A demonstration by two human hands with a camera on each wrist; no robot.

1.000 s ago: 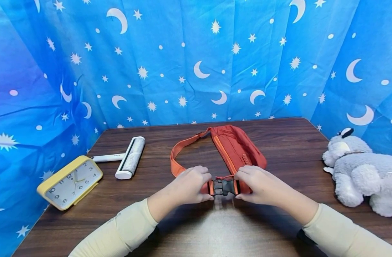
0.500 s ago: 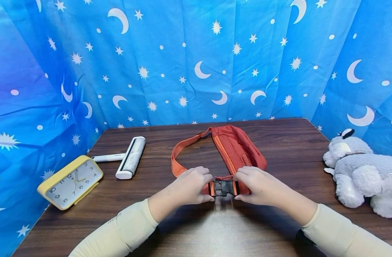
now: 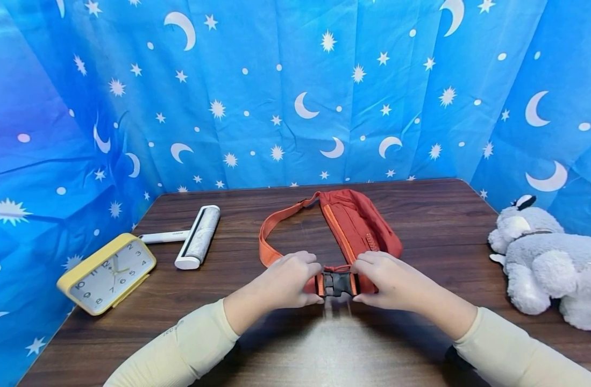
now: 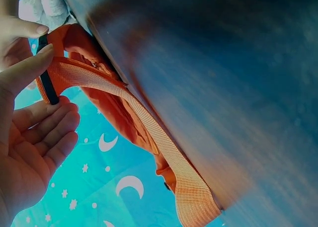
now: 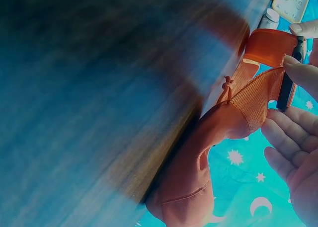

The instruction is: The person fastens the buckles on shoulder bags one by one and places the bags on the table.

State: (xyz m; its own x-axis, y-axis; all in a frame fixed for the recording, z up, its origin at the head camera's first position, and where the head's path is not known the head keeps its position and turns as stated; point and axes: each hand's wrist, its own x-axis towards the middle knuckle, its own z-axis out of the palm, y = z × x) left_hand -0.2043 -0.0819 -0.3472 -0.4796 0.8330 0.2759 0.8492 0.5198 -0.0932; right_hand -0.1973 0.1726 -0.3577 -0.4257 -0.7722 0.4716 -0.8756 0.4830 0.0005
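The left hand (image 3: 287,279) pinched one end of a black buckle (image 3: 337,284) between thumb and fingers, and the right hand (image 3: 389,279) pinched the opposite end the same way. In the wrist views the lower fingers of both hands lay loosely bent, palms partly exposed. The buckle's two halves met between the hands; whether they were latched could not be told.

The buckle, hard and glossy, belonged to a rust-red waist bag (image 3: 358,217) lying on the dark, wood-grained surface (image 3: 334,349) just beyond the hands. Its cloth body was soft and creased, crossed by a bright orange zip, and its ribbed orange webbing strap (image 3: 271,226) curved away in a loop on the left. A white lint roller (image 3: 200,239) and a yellow, rounded-corner clock (image 3: 108,274) lay farther left; a fluffy grey plush toy (image 3: 542,263) was at the right.
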